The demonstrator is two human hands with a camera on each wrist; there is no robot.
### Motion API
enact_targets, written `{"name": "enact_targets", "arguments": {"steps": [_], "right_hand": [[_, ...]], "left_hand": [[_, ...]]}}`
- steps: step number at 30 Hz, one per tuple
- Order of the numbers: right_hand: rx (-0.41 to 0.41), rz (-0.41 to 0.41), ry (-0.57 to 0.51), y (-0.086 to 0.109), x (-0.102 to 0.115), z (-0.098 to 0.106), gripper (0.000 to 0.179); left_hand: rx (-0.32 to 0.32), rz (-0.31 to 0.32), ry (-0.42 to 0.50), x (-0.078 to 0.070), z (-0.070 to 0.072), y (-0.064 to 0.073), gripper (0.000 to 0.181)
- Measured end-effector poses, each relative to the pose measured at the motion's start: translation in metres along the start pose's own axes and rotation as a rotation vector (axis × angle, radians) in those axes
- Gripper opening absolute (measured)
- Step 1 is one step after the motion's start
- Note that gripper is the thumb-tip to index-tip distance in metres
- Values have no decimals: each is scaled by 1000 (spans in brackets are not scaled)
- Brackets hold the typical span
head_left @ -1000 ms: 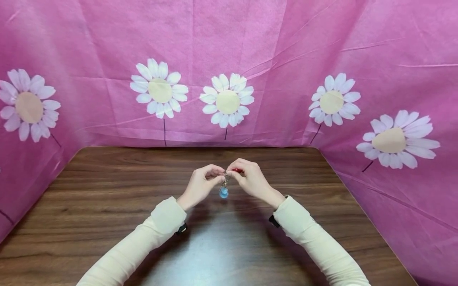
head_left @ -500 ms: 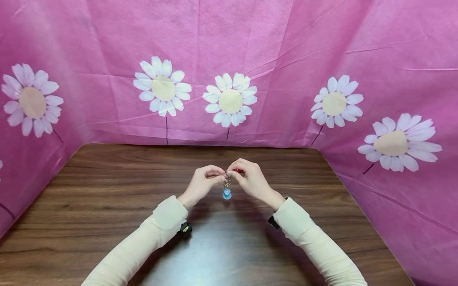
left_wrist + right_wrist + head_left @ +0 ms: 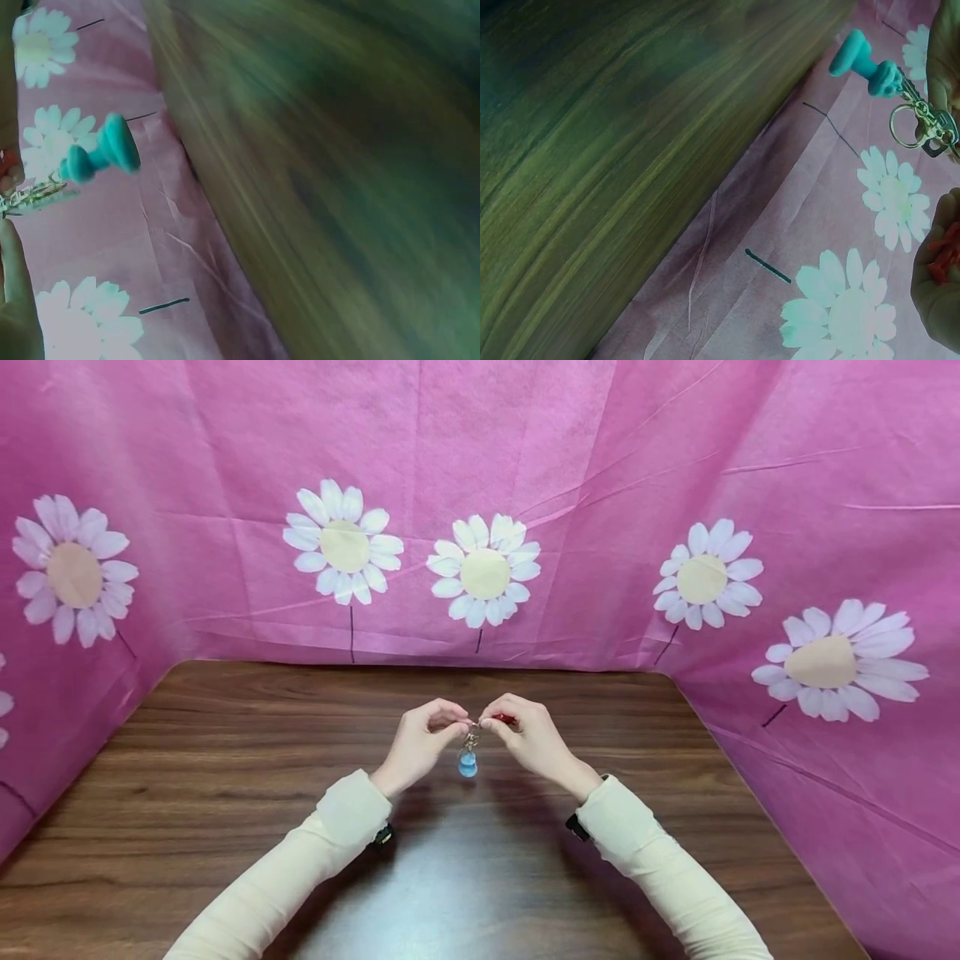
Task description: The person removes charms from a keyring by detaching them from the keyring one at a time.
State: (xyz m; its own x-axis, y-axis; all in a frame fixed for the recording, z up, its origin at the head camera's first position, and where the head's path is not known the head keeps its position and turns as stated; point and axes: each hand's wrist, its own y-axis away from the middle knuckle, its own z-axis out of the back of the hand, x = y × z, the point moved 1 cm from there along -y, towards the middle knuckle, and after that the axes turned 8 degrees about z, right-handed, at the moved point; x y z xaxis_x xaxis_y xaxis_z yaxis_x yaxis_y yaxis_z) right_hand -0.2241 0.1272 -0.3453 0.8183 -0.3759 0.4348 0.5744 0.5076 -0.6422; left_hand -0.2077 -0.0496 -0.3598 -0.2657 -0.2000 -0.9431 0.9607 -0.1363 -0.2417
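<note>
Both hands are raised over the table, their fingertips close together. My left hand [image 3: 422,742] pinches the top of a keychain between thumb and fingers. From it dangles a blue spool-like charm [image 3: 468,765], teal in the wrist views. The right wrist view shows its gold split ring [image 3: 904,126], a short chain and a dark flat piece [image 3: 934,142] that may be a clasp or key. In my right hand [image 3: 531,739] sits a small red object [image 3: 946,255], mostly hidden by the curled fingers; its kind is unclear. Whether the red object is joined to the keychain is unclear.
A brown wood-grain table [image 3: 225,752] lies under the hands. Pink cloth [image 3: 480,435] printed with white daisies hangs along its back and both sides. Black straps [image 3: 577,827] show at the cuffs of the pale sleeves.
The dangling charm swung slightly right, then back left. My left hand has shifted a little up and left, widening the small gap between the fingertips. The right hand stays nearly still.
</note>
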Motion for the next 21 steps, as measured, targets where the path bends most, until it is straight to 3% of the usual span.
{"name": "enact_targets", "arguments": {"steps": [3, 6, 10, 17, 21], "right_hand": [[16, -1, -15, 1, 1, -2, 3], [21, -1, -21, 2, 1, -4, 4], [19, -31, -38, 2, 2, -4, 4], [71, -179, -76, 2, -1, -5, 4], [80, -195, -63, 2, -1, -5, 4]], "left_hand": [[18, -59, -40, -12, -2, 6, 14], [33, -71, -46, -16, -3, 9, 12], [33, -52, -11, -15, -5, 9, 10], [18, -2, 24, -15, -9, 9, 10], [16, 13, 30, -13, -10, 8, 10]]}}
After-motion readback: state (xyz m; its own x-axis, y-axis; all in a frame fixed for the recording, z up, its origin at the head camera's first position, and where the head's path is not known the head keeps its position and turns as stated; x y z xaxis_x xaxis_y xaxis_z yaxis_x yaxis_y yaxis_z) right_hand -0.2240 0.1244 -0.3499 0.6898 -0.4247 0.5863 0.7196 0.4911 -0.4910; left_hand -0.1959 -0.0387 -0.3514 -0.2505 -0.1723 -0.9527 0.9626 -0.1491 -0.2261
